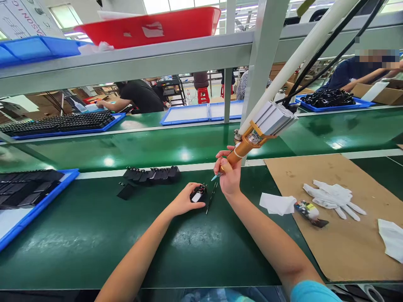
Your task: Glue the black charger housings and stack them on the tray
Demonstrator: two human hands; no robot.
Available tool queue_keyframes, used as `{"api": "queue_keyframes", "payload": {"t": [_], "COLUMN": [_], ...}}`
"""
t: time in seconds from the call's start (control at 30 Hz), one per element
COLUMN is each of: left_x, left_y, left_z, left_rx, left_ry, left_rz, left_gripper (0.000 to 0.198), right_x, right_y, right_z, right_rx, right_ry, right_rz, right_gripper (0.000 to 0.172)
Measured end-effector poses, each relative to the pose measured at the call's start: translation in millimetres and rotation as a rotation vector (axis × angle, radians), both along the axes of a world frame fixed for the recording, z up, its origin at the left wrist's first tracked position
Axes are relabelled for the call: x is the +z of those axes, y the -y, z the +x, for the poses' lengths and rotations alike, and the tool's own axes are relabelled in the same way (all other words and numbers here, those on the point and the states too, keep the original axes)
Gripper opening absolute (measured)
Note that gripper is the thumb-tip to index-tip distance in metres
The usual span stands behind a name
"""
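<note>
My left hand is closed round a small black housing with a white block and wires inside, resting on the green bench. My right hand grips the orange nozzle end of a dispensing tool, which hangs from a white slanted arm. Its pale blue tip points down left, above and to the right of the housing, apart from it. Thin black tweezers lie on the bench between my hands. Behind my left hand stands a row of black housings, with a single black piece beside it.
A blue tray of black parts lies at the left. On the right, a brown cardboard sheet holds white gloves and a small component cluster. A metal shelf beam crosses above. Other people sit beyond the green conveyor.
</note>
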State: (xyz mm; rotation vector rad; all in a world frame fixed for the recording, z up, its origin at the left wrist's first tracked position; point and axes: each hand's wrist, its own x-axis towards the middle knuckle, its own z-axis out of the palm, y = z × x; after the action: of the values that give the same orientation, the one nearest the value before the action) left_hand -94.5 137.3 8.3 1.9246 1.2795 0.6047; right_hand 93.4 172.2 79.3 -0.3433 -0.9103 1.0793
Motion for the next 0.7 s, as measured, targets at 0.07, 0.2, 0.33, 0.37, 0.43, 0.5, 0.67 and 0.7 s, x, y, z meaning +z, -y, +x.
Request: {"api": "queue_keyframes", "payload": {"t": [0.07,0.2,0.33,0.37,0.43,0.5,0.67,0.7], "left_x": [-1.2,0.2,-4.0,-6.0,-9.5,-10.4,1.2,4.5], "left_y": [4.0,10.4,9.5,8.7,8.0,9.5,20.4,22.7], "left_z": [3.2,8.8,9.9,9.9,10.4,12.3,20.2,21.7], "left_rx": [0.047,0.174,0.271,0.269,0.253,0.258,0.311,0.31], "left_ry": [-0.004,-0.046,-0.09,-0.096,-0.103,-0.114,-0.192,-0.194], "left_rz": [0.057,0.115,0.067,0.069,0.087,0.115,0.201,0.225], "left_gripper": [0.06,0.051,0.037,0.036,0.035,0.033,0.037,0.037], "right_x": [-0.1,1.4,3.8,4.3,5.0,5.3,5.7,5.9], "right_y": [0.0,1.3,5.5,6.8,9.6,12.4,19.8,21.1], "right_z": [-0.1,-1.1,-2.6,-3.1,-4.4,-6.1,-10.7,-11.3], "right_rx": [-0.005,-0.012,0.006,0.014,0.039,0.072,0.142,0.151], "right_ry": [0.005,0.02,0.014,0.008,-0.008,-0.028,-0.068,-0.068], "right_rz": [-0.003,-0.014,-0.02,-0.023,-0.024,-0.011,0.015,0.011], "right_gripper": [0.032,0.034,0.033,0.032,0.031,0.03,0.031,0.031]}}
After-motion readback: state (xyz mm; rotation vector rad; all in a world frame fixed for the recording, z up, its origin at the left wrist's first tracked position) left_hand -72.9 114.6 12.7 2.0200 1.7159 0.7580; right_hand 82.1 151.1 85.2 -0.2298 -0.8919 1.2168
